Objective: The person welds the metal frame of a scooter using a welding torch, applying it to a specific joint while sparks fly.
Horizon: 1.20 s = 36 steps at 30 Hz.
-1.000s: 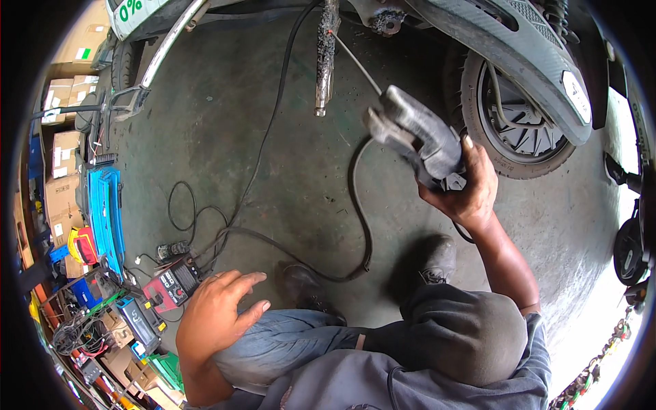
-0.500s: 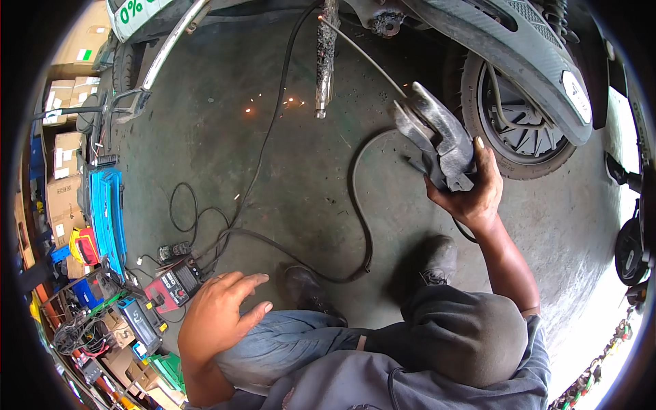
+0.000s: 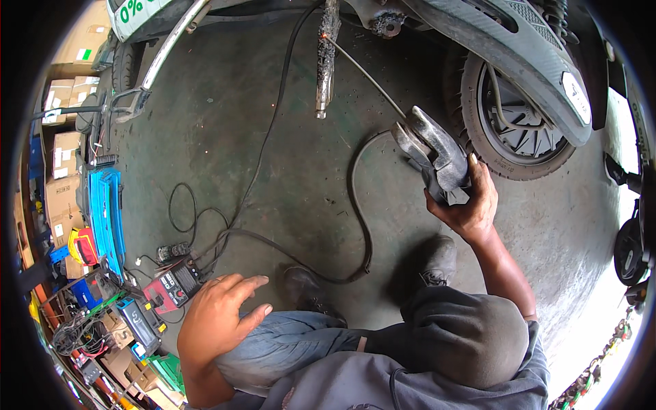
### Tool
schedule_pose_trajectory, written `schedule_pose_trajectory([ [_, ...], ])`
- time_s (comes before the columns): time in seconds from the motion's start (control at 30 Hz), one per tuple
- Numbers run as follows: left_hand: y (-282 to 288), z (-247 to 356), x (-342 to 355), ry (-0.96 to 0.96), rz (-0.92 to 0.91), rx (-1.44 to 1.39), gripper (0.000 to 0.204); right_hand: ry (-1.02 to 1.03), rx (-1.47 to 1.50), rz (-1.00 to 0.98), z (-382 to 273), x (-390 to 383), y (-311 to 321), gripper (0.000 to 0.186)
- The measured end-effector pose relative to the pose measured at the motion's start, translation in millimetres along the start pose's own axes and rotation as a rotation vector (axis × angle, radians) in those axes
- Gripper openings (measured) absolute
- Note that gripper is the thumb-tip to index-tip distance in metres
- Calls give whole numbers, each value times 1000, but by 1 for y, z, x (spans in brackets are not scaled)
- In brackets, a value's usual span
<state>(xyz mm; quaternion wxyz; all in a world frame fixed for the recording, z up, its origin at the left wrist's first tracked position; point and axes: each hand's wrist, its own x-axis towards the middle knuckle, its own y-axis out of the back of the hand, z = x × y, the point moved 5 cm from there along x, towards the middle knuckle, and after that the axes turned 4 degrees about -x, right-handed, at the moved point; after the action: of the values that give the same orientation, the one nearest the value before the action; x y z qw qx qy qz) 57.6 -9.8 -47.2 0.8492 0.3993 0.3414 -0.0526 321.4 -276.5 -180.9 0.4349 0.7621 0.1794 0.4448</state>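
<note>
In my right hand (image 3: 477,205) is a worn grey welding electrode holder (image 3: 447,154), gripped from below with my fingers wrapped round it. A thin welding rod (image 3: 367,75) sticks out of its jaws, pointing up and to the left. The rod's glowing tip meets a rough, blackened metal bar (image 3: 327,65) that hangs down from the vehicle at the top. My left hand (image 3: 222,311) holds nothing; it rests over my left thigh, thumb and fingers apart.
A red and black welding machine (image 3: 172,287) stands on the floor at left, with black cables (image 3: 301,254) snaking across. A wheel (image 3: 516,119) stands at right. Toolboxes, tools and cardboard boxes (image 3: 67,205) line the left side. My shoes (image 3: 436,260) are below.
My right hand and the electrode holder have come slightly down and toward me. The rod tip has slid a little lower along the bar. Fewer sparks show on the floor; my left hand stays put.
</note>
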Motion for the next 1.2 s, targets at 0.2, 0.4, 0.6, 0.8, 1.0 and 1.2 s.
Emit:
schedule_pose_trajectory([
  [0.2,0,0,-1,7,-2,3,45,-13,44,7,-1,-2,4,100],
  [0.4,0,-1,-3,-1,11,7,45,-839,1043,-457,22,-45,-11,108],
  [0.6,-1,1,-1,8,11,-1,43,-754,1002,-280,9,-28,-1,104],
  [0.8,0,2,1,-4,15,3,42,-750,891,-409,13,-34,-7,104],
  [1.0,0,2,-1,1,7,20,42,-763,859,-536,9,-64,-12,106],
  [1.2,0,0,-1,6,-3,10,45,-799,884,-459,13,-51,-10,107],
])
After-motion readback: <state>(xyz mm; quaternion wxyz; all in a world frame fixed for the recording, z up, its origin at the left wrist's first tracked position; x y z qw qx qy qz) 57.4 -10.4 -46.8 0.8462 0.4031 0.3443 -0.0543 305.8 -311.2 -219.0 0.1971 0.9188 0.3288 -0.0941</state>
